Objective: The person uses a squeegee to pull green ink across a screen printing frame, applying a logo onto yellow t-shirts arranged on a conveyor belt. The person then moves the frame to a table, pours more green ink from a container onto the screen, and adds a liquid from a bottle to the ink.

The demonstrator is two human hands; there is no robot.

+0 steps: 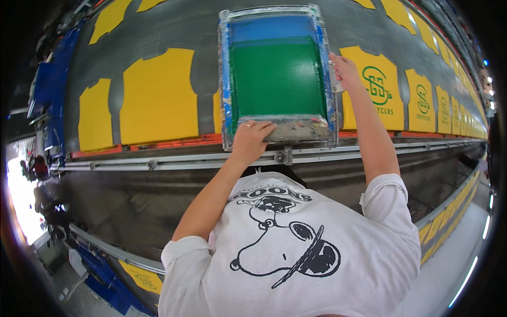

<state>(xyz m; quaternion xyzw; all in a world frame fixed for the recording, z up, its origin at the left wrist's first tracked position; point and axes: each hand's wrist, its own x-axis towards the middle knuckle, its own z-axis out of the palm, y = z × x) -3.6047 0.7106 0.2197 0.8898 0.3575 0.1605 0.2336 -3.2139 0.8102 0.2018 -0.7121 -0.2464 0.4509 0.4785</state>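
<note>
Our screen (278, 74) has left hand (252, 140) on near edge, grip unclear; right hand (346, 73) clamping right side; green lettering (423, 118) rightward!

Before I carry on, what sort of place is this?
Most likely a screen-printing workshop: a framed printing screen holds green ink over a long printing table, where yellow fabric pieces lie in rows, several bearing green prints.

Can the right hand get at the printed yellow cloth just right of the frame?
Probably yes: the right hand is at the right edge of the frame, beside the yellow cloth, and nothing seems to lie on its visible part.
</note>
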